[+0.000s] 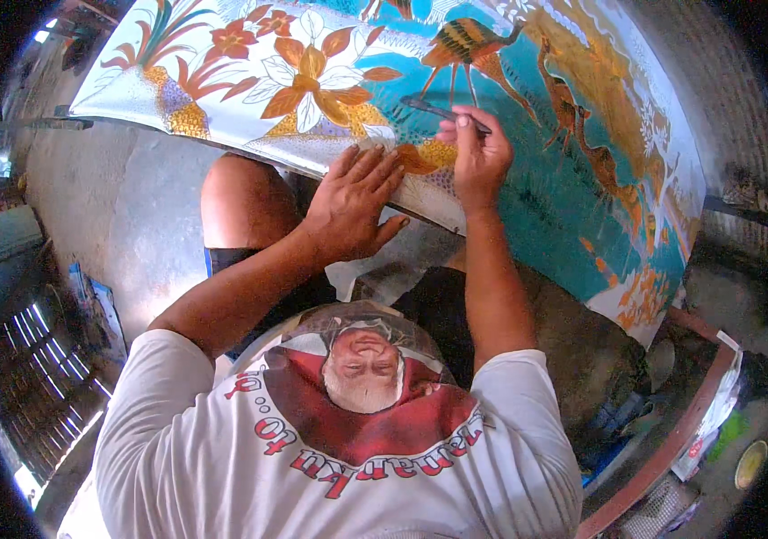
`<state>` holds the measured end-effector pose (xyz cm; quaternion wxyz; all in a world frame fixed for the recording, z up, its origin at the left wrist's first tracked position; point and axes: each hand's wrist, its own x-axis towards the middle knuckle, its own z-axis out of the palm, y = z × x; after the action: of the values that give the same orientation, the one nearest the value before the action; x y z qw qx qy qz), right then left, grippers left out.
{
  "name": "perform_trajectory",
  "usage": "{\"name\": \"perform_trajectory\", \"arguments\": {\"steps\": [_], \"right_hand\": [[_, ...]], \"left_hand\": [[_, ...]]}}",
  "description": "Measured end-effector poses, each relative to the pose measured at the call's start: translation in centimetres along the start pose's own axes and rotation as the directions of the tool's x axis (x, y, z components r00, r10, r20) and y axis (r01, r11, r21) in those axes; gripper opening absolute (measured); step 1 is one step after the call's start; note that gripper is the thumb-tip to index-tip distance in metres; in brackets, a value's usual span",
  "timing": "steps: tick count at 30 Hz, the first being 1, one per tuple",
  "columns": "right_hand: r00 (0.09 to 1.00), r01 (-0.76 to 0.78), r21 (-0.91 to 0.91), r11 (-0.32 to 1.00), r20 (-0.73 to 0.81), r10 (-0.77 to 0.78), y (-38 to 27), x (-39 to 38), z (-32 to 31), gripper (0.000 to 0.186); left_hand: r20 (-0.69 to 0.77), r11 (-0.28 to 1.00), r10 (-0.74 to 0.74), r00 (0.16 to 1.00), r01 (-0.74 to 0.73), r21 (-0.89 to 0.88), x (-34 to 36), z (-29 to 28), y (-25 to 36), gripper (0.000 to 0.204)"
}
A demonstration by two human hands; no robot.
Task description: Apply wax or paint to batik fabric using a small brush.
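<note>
A large painted cloth (528, 180) slopes in front of me, with teal ground, orange and white flowers and long-legged birds. My right hand (481, 157) is closed on a dark pen-like tool (442, 110) whose far end reaches left over the teal part, below a bird's legs. Whether that end touches the cloth I cannot tell, nor whether it is a brush. My left hand (355, 196) lies flat by the cloth's near edge, fingers stretched out over it and thumb apart. Nothing is held in it.
My knee (244, 202) sits under the cloth's near left edge. Grey floor (123, 207) stretches to the left, with a dark slatted surface (47, 386) farther down. At the lower right runs a reddish-brown wooden bar (671, 422). Corrugated sheeting (734, 81) stands behind the cloth's right side.
</note>
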<state>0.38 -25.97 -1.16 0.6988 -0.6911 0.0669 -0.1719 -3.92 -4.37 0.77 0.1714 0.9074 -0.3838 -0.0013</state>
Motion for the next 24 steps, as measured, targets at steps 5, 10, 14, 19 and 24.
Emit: {"name": "perform_trajectory", "arguments": {"steps": [5, 10, 14, 19, 24], "right_hand": [[0.996, 0.037, 0.020, 0.999, 0.075, -0.039, 0.2, 0.0, 0.2, 0.016], [0.999, 0.015, 0.011, 1.000, 0.049, -0.015, 0.5, 0.3, 0.8, 0.014], [0.998, 0.011, 0.060, 0.998, 0.060, -0.014, 0.3, 0.3, 1.0, 0.014], [0.992, 0.027, -0.059, 0.998, 0.128, -0.019, 0.2, 0.4, 1.2, 0.017], [0.997, 0.024, 0.060, 0.998, 0.077, -0.029, 0.6, 0.6, 1.9, 0.014]], "left_hand": [[-0.004, 1.000, 0.009, 1.000, -0.009, 0.009, 0.1, 0.0, 0.0, 0.072], [-0.014, 1.000, 0.008, 1.000, -0.008, 0.001, 0.1, 0.1, 0.1, 0.070], [0.066, 1.000, -0.019, 0.998, 0.018, 0.024, 0.1, 0.2, -0.1, 0.073], [0.053, 1.000, -0.020, 0.998, 0.020, -0.006, 0.1, 0.2, -0.1, 0.073], [0.044, 1.000, -0.017, 0.999, 0.018, -0.015, 0.1, -0.2, 0.0, 0.072]]}}
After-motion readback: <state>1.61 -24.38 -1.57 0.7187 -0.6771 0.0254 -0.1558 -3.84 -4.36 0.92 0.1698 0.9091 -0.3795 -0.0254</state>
